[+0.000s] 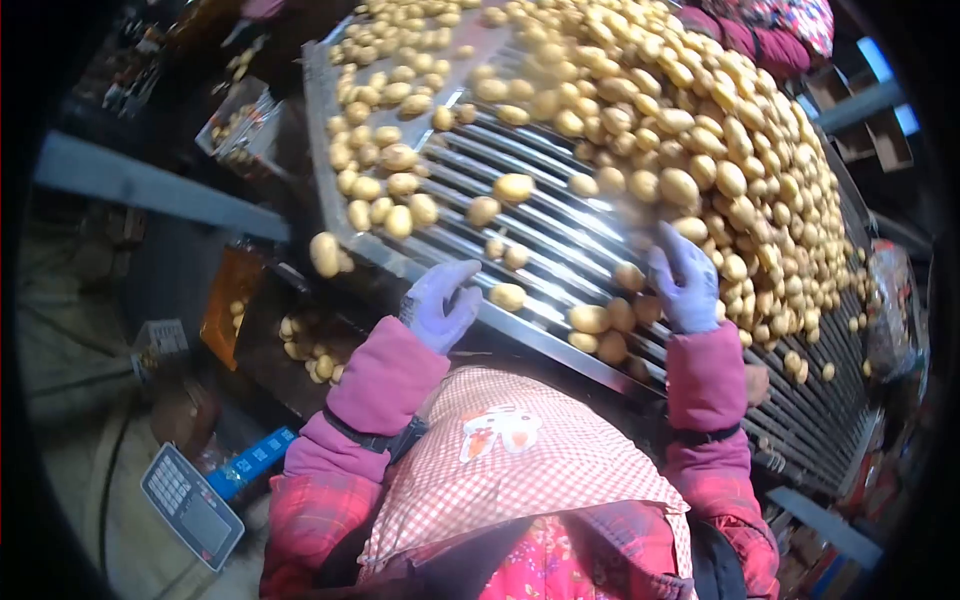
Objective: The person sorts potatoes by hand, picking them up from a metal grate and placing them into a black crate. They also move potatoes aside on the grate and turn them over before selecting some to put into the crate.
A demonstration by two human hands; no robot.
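Many yellow potatoes (730, 180) are heaped across the metal roller table (560, 230), thickest on the right. My left hand (441, 305), in a pale purple glove, is over the table's near edge, its fingers apart and nothing in them; a single potato (507, 296) lies just to its right. At the near side of the heap is my right hand (685, 278), gloved alike, with fingers spread above the rollers and nothing held. Several potatoes (610, 320) rest on the rollers left of it.
Loose potatoes (310, 350) lie below the table's left end, near an orange sheet (232, 305). A scale (193, 507) stands at lower left. A grey metal bar (160, 185) crosses the left side. Another person's pink sleeve (750, 42) shows at the top right.
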